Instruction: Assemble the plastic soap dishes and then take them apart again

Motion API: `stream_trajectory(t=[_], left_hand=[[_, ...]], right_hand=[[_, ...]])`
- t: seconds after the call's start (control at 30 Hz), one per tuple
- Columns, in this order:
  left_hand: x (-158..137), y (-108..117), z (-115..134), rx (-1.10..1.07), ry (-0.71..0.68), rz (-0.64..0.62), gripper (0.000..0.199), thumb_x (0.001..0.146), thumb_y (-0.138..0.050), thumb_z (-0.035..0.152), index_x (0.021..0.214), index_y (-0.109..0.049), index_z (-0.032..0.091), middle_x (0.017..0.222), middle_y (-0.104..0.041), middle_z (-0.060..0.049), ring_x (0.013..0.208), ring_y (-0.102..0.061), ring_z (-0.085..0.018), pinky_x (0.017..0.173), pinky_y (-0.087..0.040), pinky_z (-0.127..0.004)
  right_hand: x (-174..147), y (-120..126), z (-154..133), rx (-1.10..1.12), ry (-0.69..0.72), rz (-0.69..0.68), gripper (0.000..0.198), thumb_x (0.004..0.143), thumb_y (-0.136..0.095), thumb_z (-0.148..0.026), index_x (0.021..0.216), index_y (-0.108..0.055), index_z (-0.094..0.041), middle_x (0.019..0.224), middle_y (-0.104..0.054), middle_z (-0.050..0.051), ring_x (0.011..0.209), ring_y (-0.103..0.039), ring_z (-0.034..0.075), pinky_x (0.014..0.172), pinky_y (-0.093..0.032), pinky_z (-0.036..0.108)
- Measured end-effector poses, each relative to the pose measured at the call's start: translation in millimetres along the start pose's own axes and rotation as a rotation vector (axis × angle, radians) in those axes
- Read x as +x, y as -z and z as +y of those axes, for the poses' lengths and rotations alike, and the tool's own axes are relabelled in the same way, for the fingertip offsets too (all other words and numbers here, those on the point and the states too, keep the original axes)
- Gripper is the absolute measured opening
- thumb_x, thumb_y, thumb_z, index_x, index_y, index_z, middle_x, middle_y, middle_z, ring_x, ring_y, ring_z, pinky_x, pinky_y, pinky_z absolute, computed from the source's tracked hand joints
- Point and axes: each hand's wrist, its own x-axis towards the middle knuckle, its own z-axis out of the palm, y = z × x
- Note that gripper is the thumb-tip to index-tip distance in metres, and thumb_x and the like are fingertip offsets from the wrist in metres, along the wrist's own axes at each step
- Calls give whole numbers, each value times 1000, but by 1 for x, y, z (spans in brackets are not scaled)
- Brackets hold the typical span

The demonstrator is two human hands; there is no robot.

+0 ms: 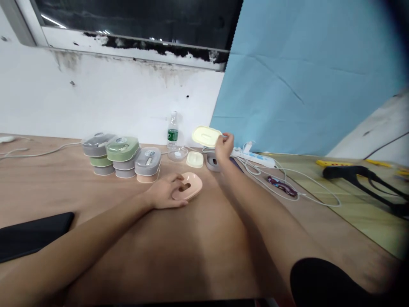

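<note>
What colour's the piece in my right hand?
The piece is pale yellow, in the head view.

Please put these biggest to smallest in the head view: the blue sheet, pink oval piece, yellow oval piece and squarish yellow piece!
1. Blue sheet
2. Pink oval piece and yellow oval piece: unsure; the pink looks nearer and is partly covered
3. Squarish yellow piece

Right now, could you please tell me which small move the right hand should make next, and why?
Perhaps the right hand should bring the raised yellow piece toward the pink piece: it holds the yellow one up beyond the pink one, where the left hand rests.
</note>
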Motion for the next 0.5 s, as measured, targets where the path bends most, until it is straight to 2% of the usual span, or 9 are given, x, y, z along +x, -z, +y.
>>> stream_trajectory(t=[0.1,0.2,0.37,0.43,0.5], left_hand=[[3,-1,-11,51,-47,3,65,77,-57,63,128,-54,23,130,-48,-12,116,-53,-28,99,-42,-40],[13,-2,-14,86,-99,-18,69,76,-56,66,130,-52,24,130,-50,-12,117,-52,-29,99,-41,-42],[22,-9,-18,47,-156,1,67,75,-57,65,129,-53,26,128,-52,-12,115,-53,-29,96,-42,-42],[20,-12,-20,12,-169,61,65,73,-60,63,126,-55,27,123,-55,-11,113,-54,-29,94,-43,-43],[20,-12,-20,-65,-109,186,53,74,-64,58,115,-62,25,119,-57,-10,111,-55,-28,92,-43,-42]], right_hand=[[-7,13,0,-138,217,-107,30,90,-44,-36,110,-51,-16,88,-61,5,77,-56,18,75,-42,31],[-18,19,-1,-312,404,-248,28,91,-45,-36,107,-56,-16,101,-61,10,88,-56,21,80,-41,32],[-37,20,-4,-549,729,-706,25,93,-45,-30,111,-60,-19,108,-61,11,101,-55,23,86,-41,31],[-42,19,-7,-591,791,-839,26,92,-49,-32,113,-60,-20,110,-61,11,104,-54,23,87,-41,32],[-46,19,-9,-604,803,-939,28,90,-53,-35,111,-61,-20,108,-62,10,104,-54,24,89,-42,34]])
